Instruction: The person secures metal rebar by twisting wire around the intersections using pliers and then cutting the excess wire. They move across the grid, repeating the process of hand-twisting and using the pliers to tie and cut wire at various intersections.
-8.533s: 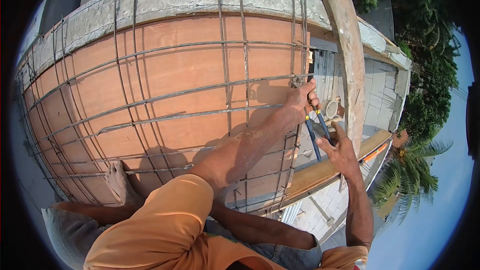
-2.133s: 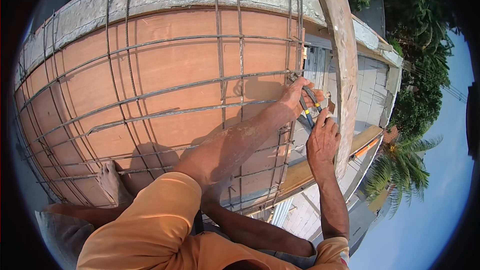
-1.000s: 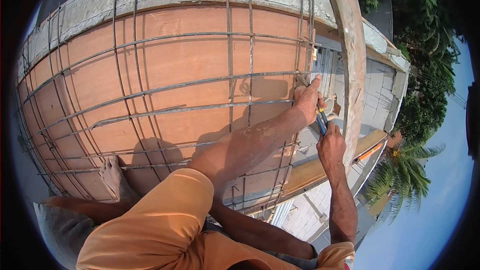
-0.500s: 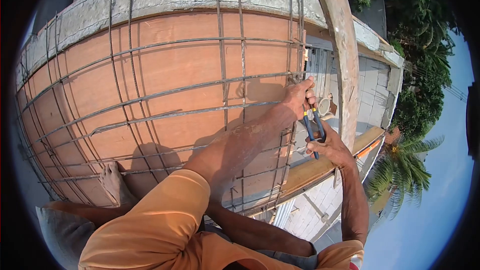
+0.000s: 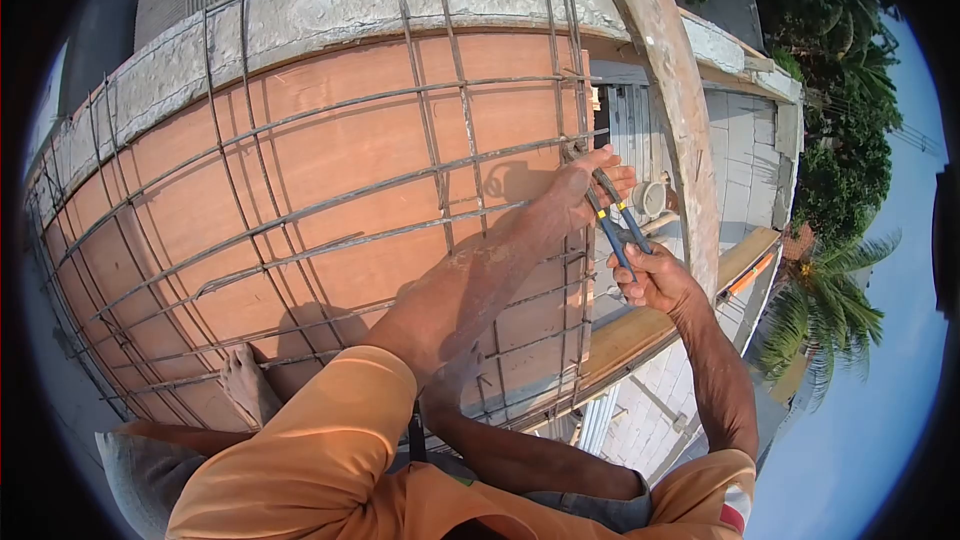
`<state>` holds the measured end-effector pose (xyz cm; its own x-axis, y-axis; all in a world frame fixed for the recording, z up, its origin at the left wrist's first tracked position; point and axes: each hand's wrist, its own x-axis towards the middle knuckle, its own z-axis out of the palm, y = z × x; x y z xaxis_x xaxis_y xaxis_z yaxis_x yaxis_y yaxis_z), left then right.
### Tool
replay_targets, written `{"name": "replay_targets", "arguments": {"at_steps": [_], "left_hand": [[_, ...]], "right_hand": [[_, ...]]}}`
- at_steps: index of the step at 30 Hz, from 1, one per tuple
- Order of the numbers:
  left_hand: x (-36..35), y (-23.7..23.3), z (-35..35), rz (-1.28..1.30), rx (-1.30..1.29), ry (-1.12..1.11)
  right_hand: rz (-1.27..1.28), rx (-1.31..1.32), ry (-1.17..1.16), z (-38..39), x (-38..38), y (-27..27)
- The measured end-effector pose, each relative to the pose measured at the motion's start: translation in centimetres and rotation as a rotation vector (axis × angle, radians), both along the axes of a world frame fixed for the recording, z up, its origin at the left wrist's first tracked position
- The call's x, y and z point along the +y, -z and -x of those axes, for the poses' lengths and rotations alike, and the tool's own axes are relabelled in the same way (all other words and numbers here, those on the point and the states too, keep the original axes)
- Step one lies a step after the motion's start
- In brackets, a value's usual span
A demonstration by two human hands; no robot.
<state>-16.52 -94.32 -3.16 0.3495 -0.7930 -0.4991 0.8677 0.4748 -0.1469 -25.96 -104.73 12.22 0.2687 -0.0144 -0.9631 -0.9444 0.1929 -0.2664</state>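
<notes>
My right hand (image 5: 652, 278) grips the blue handles of a pair of pincers (image 5: 612, 218), whose grips carry yellow bands. The dark head of the pincers meets the rebar grid (image 5: 470, 157) near its right edge, at a crossing of bars. My left hand (image 5: 590, 183) lies by that crossing, next to the pincers' upper part, with its fingers stretched out. It partly hides the jaws, and I cannot make out what they grip.
Reddish plywood (image 5: 340, 155) lies beneath the grid, with my bare foot (image 5: 248, 380) on it. A rough concrete edge (image 5: 330, 2) runs behind. A wooden post (image 5: 680, 110) stands right of my hands, near a bucket (image 5: 650, 198) below and a timber beam (image 5: 625, 345).
My left hand's fingers have gone from curled to stretched out. The pincers now slant more, and their handles are closer together in my right hand. The view has shifted slightly.
</notes>
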Motion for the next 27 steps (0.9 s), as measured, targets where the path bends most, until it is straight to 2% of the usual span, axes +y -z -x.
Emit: {"name": "replay_targets", "arguments": {"at_steps": [2,4,5,7,9,11,12,13,15,17,18,19,20,22,23,25,26,27], "left_hand": [[-0.8,0.2,0.2,0.059,0.086,-0.104],[-1.4,0.8,0.6,0.143,0.109,-0.150],[-1.7,0.6,0.5,0.137,0.112,-0.154],[-2.3,-1.0,0.0,-0.101,0.202,-0.121],[-2.0,-1.2,0.3,-0.175,0.162,-0.084],[-1.0,-1.5,-0.7,-0.246,0.104,-0.066],[0.6,-1.8,-0.9,-0.163,0.076,-0.034],[1.5,-2.2,-0.4,-0.075,0.053,0.010],[0.3,-1.0,-0.5,-0.056,0.050,-0.011],[-0.4,-1.0,0.1,0.065,0.099,-0.110],[-0.5,-1.2,0.2,0.144,0.178,-0.193],[-0.7,-1.2,0.1,0.140,0.177,-0.196],[-1.0,-1.2,0.0,0.007,0.187,-0.133],[-2.1,-2.3,-0.1,-0.253,0.242,-0.090],[-2.1,-2.3,-0.3,-0.253,0.242,-0.093],[-1.2,-2.4,-0.3,-0.311,0.045,0.029],[-0.2,-2.0,-0.2,-0.313,0.047,0.032],[2.1,-1.9,-0.4,-0.225,0.023,0.125]], "right_hand": [[-0.055,-0.018,0.012,0.0,0.1,-0.1],[0.457,-0.045,-0.439,-1.2,2.3,-2.2],[0.450,-0.043,-0.444,-0.4,2.7,-1.8],[1.313,-0.350,-1.339,0.9,4.1,-1.7],[1.396,-0.441,-1.330,1.6,5.0,-1.0],[1.155,-0.273,-1.124,2.1,2.1,1.2],[0.621,-0.041,-0.461,-0.6,2.9,-1.5],[0.618,-0.026,-0.457,0.2,2.5,-1.5],[0.169,0.005,-0.015,-0.4,0.7,-1.2],[0.091,-0.021,0.021,0.2,0.3,-1.4],[0.179,-0.050,-0.054,-0.1,1.3,-2.1],[0.263,-0.083,-0.129,-0.4,2.2,-2.1],[0.257,-0.083,-0.132,0.0,2.9,-1.7],[0.859,-0.538,-0.753,1.0,3.9,-1.1],[0.857,-0.540,-0.755,0.9,3.8,-0.9],[1.044,-0.173,-1.150,0.4,4.1,-0.6],[0.491,-0.090,-0.410,-0.6,3.6,-1.6],[0.486,-0.091,-0.406,-0.2,2.8,-1.6]]}}
